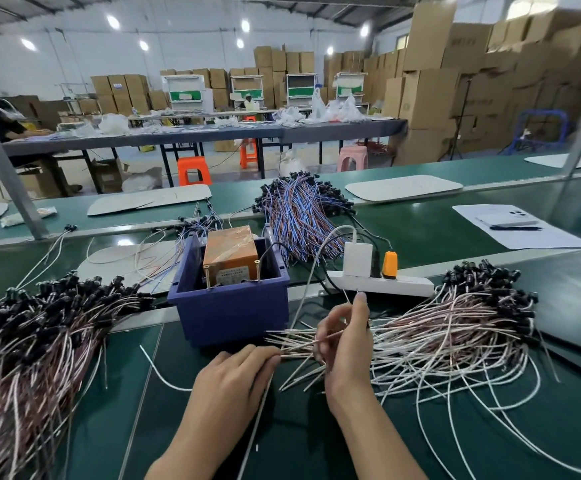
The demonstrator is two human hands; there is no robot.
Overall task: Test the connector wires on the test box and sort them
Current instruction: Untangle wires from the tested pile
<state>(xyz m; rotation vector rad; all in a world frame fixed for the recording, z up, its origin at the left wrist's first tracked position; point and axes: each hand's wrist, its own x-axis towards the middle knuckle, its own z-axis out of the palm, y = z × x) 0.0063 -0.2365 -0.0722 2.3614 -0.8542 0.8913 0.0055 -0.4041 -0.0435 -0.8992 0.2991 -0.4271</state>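
White wires (pixel 448 344) litter the tabletop (pixel 316 445) (a loose heap); left hand (pixel 233 379) pinches their ends, right hand (pixel 347 344) grasps one.

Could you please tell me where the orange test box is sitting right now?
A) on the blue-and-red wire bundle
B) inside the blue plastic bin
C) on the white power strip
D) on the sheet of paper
B: the orange test box stands inside the blue bin, whose walls rise around it.
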